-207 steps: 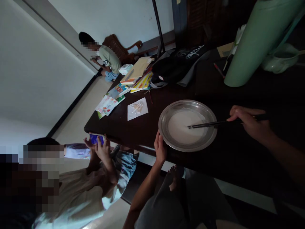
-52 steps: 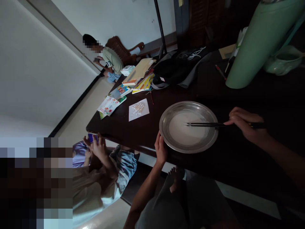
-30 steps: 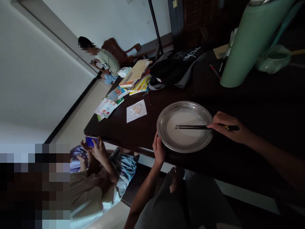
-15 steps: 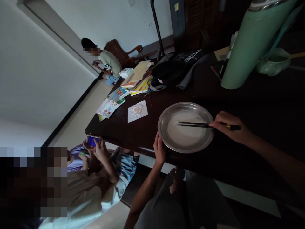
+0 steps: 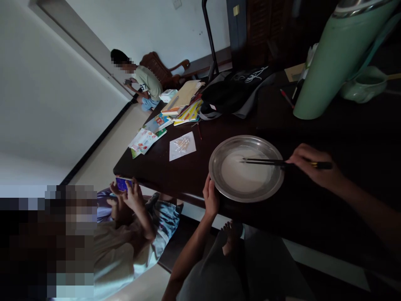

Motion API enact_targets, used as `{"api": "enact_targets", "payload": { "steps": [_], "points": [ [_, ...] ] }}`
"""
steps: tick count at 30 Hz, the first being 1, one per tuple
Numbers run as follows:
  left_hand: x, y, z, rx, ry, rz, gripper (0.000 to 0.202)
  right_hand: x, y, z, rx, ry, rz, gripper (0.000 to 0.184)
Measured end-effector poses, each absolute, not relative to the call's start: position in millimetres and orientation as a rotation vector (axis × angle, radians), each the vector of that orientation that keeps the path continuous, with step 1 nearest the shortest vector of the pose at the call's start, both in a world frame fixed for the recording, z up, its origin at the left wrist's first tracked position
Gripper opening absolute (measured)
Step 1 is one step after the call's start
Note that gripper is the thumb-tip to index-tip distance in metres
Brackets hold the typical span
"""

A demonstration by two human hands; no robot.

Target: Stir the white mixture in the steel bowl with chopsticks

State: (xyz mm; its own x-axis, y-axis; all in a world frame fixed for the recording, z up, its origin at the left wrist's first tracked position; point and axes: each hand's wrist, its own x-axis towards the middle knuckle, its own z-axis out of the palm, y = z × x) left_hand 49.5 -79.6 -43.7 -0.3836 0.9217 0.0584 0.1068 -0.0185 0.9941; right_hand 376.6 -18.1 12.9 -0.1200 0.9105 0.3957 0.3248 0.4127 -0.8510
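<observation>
Centrally, a round, shallow metal basin [image 5: 216, 167] is standing on the dark table [image 5: 150, 167], close to its near edge. Its broad rim and sloping wall are showing a dull grey sheen, and a cloudy, off-white liquid [image 5: 241, 177] is covering its floor, leaving the upper wall bare. A pair of black chopsticks [image 5: 266, 162] is reaching in across the right rim, lying nearly parallel with a narrow gap between them; their tips are ending over the middle of the liquid, though how deep they are dipping cannot be told.

The right hand [image 5: 314, 172] is holding the chopsticks just outside the basin, its fingers closing tightly around the shafts, with the gold-banded handle ends projecting behind. The left hand [image 5: 211, 196] is touching the outer side of the basin at the near left; its fingers are pointing upward along the wall, lying close together, but whether they are gripping the rim or merely bracing it cannot be told.

Beyond the basin, cotton swabs [image 5: 182, 143] are lying heaped on a white sheet [image 5: 175, 154], and a green flask [image 5: 338, 62] is standing to the far right.
</observation>
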Motion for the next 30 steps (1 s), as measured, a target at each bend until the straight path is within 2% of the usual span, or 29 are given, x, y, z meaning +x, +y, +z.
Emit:
{"api": "enact_targets", "payload": {
  "steps": [3,5,8,11,15,18,20,22,25,30],
  "points": [
    [48.9,-79.6,-43.6,1.116,1.568,1.465,0.066,389.8,-16.2,14.2,-1.084,-1.54,0.757,0.051],
    [48.8,-79.8,-43.0,1.119,1.566,1.466,0.065,388.5,-17.0,15.1,-1.055,-1.566,0.827,0.052],
    [48.9,-79.8,-42.4,1.119,1.556,1.48,0.066,372.7,-20.0,15.2,-1.044,-1.74,0.886,0.04],
    [48.9,-79.8,-42.3,1.127,1.557,1.487,0.065,363.4,-20.7,14.3,-1.025,-1.803,0.79,0.032],
    [48.6,-80.2,-42.1,1.133,1.575,1.471,0.066,378.8,-17.8,12.5,-1.119,-1.587,0.66,0.043],
    [48.8,-80.4,-41.6,1.12,1.599,1.465,0.067,385.7,-17.7,11.2,-1.089,-1.496,0.715,0.052],
    [49.3,-80.4,-40.8,1.117,1.606,1.458,0.068,380.1,-19.0,10.8,-1.058,-1.57,0.785,0.048],
    [50.0,-80.3,-39.8,1.121,1.601,1.46,0.068,370.9,-19.7,11.1,-1.029,-1.703,0.815,0.035],
    [50.7,-79.6,-39.7,1.127,1.567,1.478,0.066,366.8,-18.1,12.1,-1.029,-1.786,0.729,0.024],
    [50.1,-78.1,-44.1,1.087,1.541,1.501,0.066,389.8,-15.2,12.8,-1.102,-1.541,0.646,0.044]
  ]
}}
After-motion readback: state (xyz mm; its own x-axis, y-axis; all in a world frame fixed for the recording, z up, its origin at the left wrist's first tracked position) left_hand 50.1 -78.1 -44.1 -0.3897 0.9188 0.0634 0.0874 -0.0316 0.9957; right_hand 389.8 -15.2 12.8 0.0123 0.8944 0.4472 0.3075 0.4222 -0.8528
